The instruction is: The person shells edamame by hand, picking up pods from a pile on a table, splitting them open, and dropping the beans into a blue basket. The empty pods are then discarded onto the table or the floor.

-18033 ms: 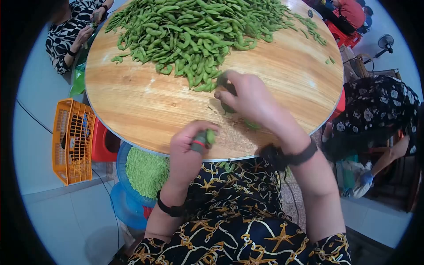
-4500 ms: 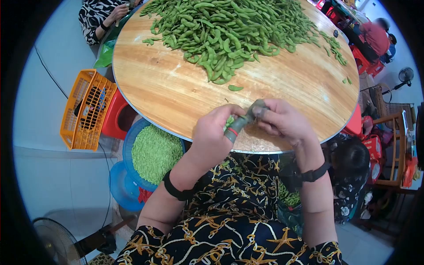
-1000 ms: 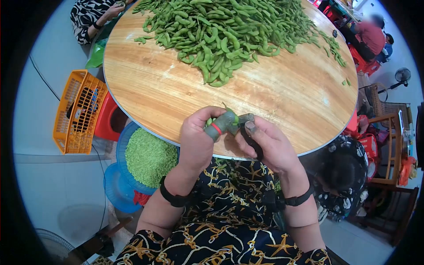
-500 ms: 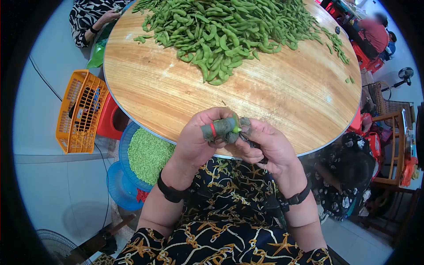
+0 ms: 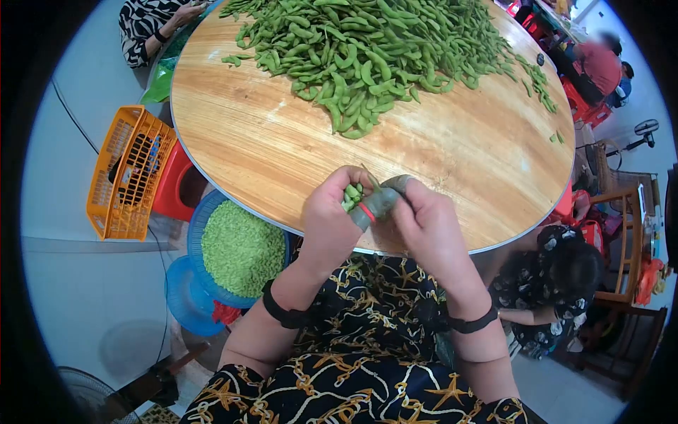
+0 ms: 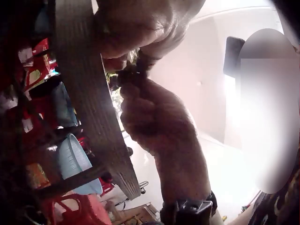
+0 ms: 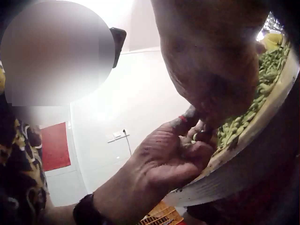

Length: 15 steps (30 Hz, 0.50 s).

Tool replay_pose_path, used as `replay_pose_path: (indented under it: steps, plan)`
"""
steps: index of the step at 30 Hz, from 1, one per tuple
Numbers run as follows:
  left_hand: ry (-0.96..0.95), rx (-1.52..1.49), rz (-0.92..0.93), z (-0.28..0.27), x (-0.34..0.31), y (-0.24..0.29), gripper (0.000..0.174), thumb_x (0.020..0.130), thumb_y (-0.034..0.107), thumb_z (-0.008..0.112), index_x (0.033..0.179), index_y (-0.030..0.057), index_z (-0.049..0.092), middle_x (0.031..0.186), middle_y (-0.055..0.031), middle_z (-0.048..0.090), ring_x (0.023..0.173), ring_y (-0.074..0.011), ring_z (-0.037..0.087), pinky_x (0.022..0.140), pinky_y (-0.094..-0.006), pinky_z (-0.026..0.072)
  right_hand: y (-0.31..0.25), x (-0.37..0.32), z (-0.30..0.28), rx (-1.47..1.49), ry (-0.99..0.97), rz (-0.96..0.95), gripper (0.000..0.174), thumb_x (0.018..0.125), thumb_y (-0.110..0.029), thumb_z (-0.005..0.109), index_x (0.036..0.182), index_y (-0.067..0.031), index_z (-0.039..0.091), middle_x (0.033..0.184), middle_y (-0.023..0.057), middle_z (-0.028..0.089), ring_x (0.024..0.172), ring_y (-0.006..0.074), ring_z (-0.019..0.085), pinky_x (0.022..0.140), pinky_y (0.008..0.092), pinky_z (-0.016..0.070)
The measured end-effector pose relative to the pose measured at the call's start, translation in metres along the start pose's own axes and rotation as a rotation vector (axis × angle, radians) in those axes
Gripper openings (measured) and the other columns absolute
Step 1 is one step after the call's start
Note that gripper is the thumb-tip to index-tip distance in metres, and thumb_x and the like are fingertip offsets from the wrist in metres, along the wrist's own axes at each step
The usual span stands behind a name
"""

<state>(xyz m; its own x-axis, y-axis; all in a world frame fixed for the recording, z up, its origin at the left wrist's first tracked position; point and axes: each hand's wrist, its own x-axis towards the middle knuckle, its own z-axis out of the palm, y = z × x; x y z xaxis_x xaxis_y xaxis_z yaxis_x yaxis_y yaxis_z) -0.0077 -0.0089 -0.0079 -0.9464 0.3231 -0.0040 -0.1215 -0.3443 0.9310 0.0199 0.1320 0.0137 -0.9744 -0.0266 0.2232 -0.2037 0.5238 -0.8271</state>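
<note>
In the head view both hands meet above the near edge of the round wooden table [image 5: 254,152]. The left hand [image 5: 332,222] has its fingers curled round several shelled green beans [image 5: 352,194]; its thumb wears a grey-green cover with a red band [image 5: 366,212]. The right hand [image 5: 439,226] pinches a green pod [image 5: 374,182] against that thumb, its own thumb and finger touching the cover. A large heap of green pods [image 5: 353,49] lies beyond them. The right wrist view shows the left hand [image 7: 164,159] meeting the right hand [image 7: 213,65].
A blue basin of shelled beans [image 5: 240,251] stands below the table's left edge, with a second blue basin [image 5: 187,300] beside it. An orange crate [image 5: 131,177] and a red stool [image 5: 171,187] are at left. Other people sit around, one low at right [image 5: 558,283].
Since half a second ago, the right hand has turned over with its back facing up, and its fingers have come in against the left thumb. The beans in the left hand now show more.
</note>
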Motion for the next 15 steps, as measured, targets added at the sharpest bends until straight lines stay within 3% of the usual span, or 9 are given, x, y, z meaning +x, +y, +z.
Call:
replay_pose_path:
  steps: [1, 2, 4, 6, 9, 11, 12, 14, 15]
  plan:
    - [0.071, 0.294, 0.102, -0.001, 0.0, -0.004, 0.015, 0.082, -0.001, 0.059, 0.095, 0.0035, 0.055, 0.081, 0.0006, 0.054, 0.065, -0.0032, 0.047, 0.055, -0.0162, 0.0378, -0.012, 0.001, -0.005, -0.104, -0.036, 0.032, 0.015, 0.087, -0.01, 0.051, 0.082, 0.0027, 0.055, 0.062, 0.011, 0.057, 0.053, 0.0188, 0.056, 0.053, 0.0344, 0.0452]
    - [0.072, 0.289, 0.104, -0.002, 0.0, -0.005, 0.015, 0.082, -0.001, 0.059, 0.095, 0.0035, 0.055, 0.081, 0.0006, 0.054, 0.065, -0.0032, 0.047, 0.055, -0.0162, 0.0378, -0.011, 0.001, -0.005, -0.109, -0.037, 0.031, 0.015, 0.087, -0.01, 0.051, 0.082, 0.0027, 0.055, 0.062, 0.011, 0.057, 0.053, 0.0188, 0.056, 0.053, 0.0344, 0.0452]
    - [0.058, 0.381, 0.065, -0.004, -0.002, 0.0, 0.009, 0.085, -0.001, 0.055, 0.094, 0.0026, 0.055, 0.083, 0.0002, 0.055, 0.068, -0.0032, 0.048, 0.057, -0.0165, 0.0395, -0.005, 0.005, -0.005, 0.279, -0.166, 0.28, 0.016, 0.089, -0.012, 0.049, 0.082, 0.0009, 0.055, 0.06, 0.0065, 0.056, 0.048, 0.0136, 0.051, 0.047, 0.0288, 0.0413]
    - [0.093, 0.396, 0.103, -0.006, -0.003, 0.005, 0.009, 0.084, 0.001, 0.057, 0.093, 0.0021, 0.057, 0.08, 0.0014, 0.056, 0.067, -0.0047, 0.05, 0.06, -0.0182, 0.0414, -0.005, 0.013, -0.015, 0.89, -0.335, 0.616, 0.016, 0.092, -0.015, 0.046, 0.082, -0.0043, 0.053, 0.059, -0.0029, 0.051, 0.044, 0.0024, 0.036, 0.041, 0.017, 0.0277]
    - [0.106, 0.238, 0.053, -0.014, -0.001, 0.01, 0.01, 0.084, 0.002, 0.057, 0.094, 0.0005, 0.059, 0.078, 0.001, 0.058, 0.068, -0.0065, 0.052, 0.063, -0.0202, 0.0437, 0.002, 0.032, -0.016, 0.979, -0.4, 0.665, 0.015, 0.09, -0.015, 0.049, 0.085, -0.0019, 0.055, 0.061, -0.0008, 0.053, 0.047, 0.0038, 0.042, 0.044, 0.0188, 0.0338]
    - [0.089, 0.06, -0.025, -0.022, 0.002, 0.012, 0.012, 0.084, 0.001, 0.056, 0.096, -0.0005, 0.06, 0.079, -0.0007, 0.06, 0.068, -0.007, 0.053, 0.063, -0.0205, 0.0441, 0.006, 0.055, -0.014, 0.213, -0.31, 0.333, 0.018, 0.086, -0.018, 0.055, 0.091, -0.0005, 0.056, 0.064, 0.0078, 0.059, 0.051, 0.0152, 0.054, 0.05, 0.028, 0.0438]
    - [0.05, 0.099, -0.037, -0.027, 0.002, 0.011, 0.017, 0.083, -0.003, 0.053, 0.098, -0.0006, 0.061, 0.083, -0.0023, 0.059, 0.071, -0.008, 0.053, 0.062, -0.0198, 0.0446, 0.012, 0.066, -0.012, 0.211, -0.314, 0.332, 0.018, 0.086, -0.018, 0.055, 0.091, -0.0005, 0.056, 0.064, 0.0078, 0.059, 0.051, 0.0152, 0.054, 0.05, 0.028, 0.0438]
    - [0.01, 0.138, -0.049, -0.03, 0.0, 0.011, 0.023, 0.082, -0.007, 0.05, 0.1, -0.0008, 0.062, 0.088, -0.0039, 0.059, 0.073, -0.0091, 0.053, 0.062, -0.0192, 0.0452, 0.024, 0.085, -0.003, -0.364, -0.071, -0.053, 0.026, 0.081, -0.02, 0.059, 0.097, -0.0002, 0.056, 0.071, 0.0189, 0.062, 0.063, 0.0309, 0.061, 0.061, 0.0385, 0.0483]
    - [-0.105, 0.325, 0.045, -0.029, -0.002, 0.013, 0.023, 0.081, -0.007, 0.051, 0.1, 0.0002, 0.063, 0.088, -0.004, 0.06, 0.075, -0.0096, 0.054, 0.062, -0.0194, 0.0453, 0.023, 0.088, 0.002, -0.434, -0.11, -0.078, 0.024, 0.078, -0.02, 0.06, 0.092, -0.0008, 0.056, 0.073, 0.0229, 0.06, 0.068, 0.0395, 0.059, 0.063, 0.0449, 0.0475]
